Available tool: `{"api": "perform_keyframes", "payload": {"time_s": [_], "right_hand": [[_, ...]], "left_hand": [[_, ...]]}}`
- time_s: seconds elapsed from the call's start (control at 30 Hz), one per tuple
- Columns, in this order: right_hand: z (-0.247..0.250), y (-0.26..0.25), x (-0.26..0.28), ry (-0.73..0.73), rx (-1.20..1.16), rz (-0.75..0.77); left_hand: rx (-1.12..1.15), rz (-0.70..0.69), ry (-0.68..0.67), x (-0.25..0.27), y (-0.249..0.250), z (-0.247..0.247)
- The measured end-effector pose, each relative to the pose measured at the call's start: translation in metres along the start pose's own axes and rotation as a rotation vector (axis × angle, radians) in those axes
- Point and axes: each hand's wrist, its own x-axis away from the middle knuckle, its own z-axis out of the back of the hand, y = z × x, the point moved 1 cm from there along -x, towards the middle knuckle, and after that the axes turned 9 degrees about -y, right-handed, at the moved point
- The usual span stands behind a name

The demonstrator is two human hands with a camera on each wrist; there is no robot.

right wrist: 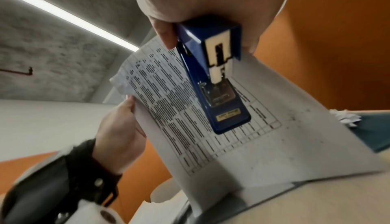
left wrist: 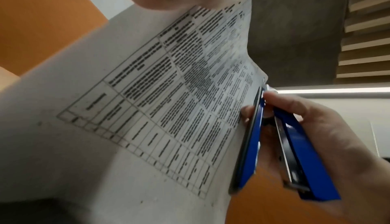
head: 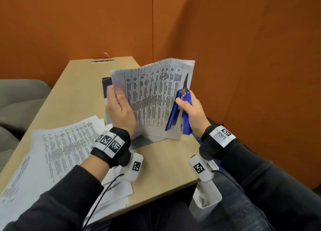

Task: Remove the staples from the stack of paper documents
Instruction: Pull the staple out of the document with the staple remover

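Note:
A printed document [head: 152, 98] with a table of text stands upright over the table. My left hand [head: 119, 109] grips its left edge, thumb in front. My right hand [head: 191, 109] holds a blue stapler [head: 182, 112] upside-down by its body, with the metal remover tongue [head: 186, 81] pointing up in front of the sheet's upper right part. In the left wrist view the document [left wrist: 168, 94] fills the middle and the stapler [left wrist: 295, 152] hangs beside its right edge. The right wrist view shows the stapler [right wrist: 213, 77] in front of the document [right wrist: 232, 127]. No staple is visible.
Loose printed sheets [head: 60, 149] are spread over the beige table [head: 165, 161] at the front left. A dark folder [head: 106, 84] lies behind the left hand. A white bin [head: 206, 196] stands below the table's front right edge. Orange partition walls [head: 243, 57] close the back and right.

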Motion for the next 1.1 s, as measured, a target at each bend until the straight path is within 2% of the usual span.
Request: {"api": "perform_keyframes", "payload": {"time_s": [0.1, 0.17, 0.27, 0.37, 0.43, 0.5, 0.63, 0.9, 1.1], "right_hand": [[0.001, 0.006, 0.001, -0.006, 0.085, -0.053], [0.006, -0.002, -0.003, 0.047, 0.11, -0.044], [0.012, -0.029, -0.019, 0.172, 0.15, 0.106], [0.009, -0.058, -0.039, 0.324, 0.337, 0.321], [0.004, -0.071, -0.052, 0.373, 0.287, 0.352], [-0.003, -0.075, -0.065, 0.367, 0.239, 0.293], [-0.022, -0.055, -0.079, 0.21, 0.293, 0.096], [-0.031, -0.042, -0.085, 0.193, 0.345, 0.057], [-0.035, -0.039, -0.085, 0.182, 0.439, 0.081]], "left_hand": [[-0.07, 0.083, -0.059, 0.001, -0.012, 0.002], [-0.122, 0.093, -0.071, -0.013, -0.011, 0.007], [-0.161, 0.135, -0.149, -0.03, -0.007, 0.012], [-0.153, 0.219, -0.327, -0.02, -0.009, 0.009], [-0.127, 0.252, -0.46, -0.004, -0.01, 0.003], [-0.075, 0.307, -0.55, 0.012, -0.012, -0.004], [-0.057, 0.318, -0.604, 0.027, -0.008, -0.012], [-0.064, 0.287, -0.685, 0.034, -0.009, -0.02], [-0.08, 0.285, -0.703, 0.036, -0.014, -0.024]]}}
